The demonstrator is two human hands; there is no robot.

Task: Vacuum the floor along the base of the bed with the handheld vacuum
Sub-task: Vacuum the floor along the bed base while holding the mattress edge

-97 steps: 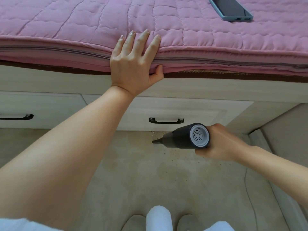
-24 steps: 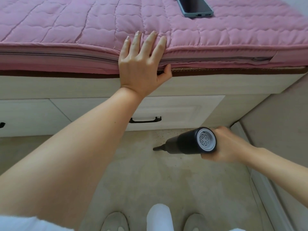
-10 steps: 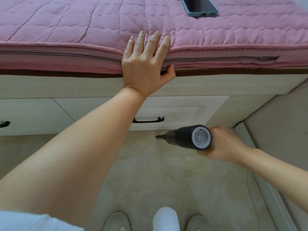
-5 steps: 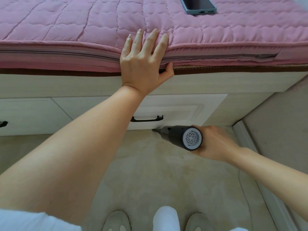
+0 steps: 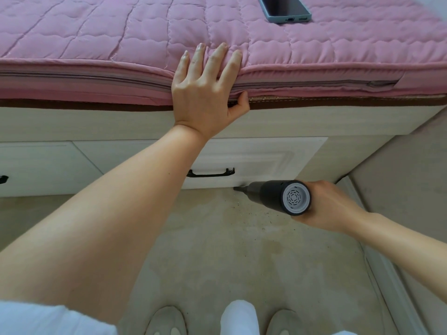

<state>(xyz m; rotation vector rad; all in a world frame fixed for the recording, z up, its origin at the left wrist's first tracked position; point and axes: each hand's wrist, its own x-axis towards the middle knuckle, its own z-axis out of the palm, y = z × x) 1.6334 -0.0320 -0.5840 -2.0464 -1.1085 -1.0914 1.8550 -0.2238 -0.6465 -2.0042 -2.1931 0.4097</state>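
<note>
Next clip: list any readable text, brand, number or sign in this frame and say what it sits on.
None can be read.
Handheld vacuum, gripped by the right hand: its grey end cap shows only vent slots, no lettering.
Phone on the pink bed cover: dark screen, no visible logo.
Drawer front and its handle: no label.

One handheld vacuum (image 5: 278, 195), one phone (image 5: 285, 8) on the bed (image 5: 96, 32), two hands, two shoes, and two drawer fronts below the bed, each with one black handle.
</note>
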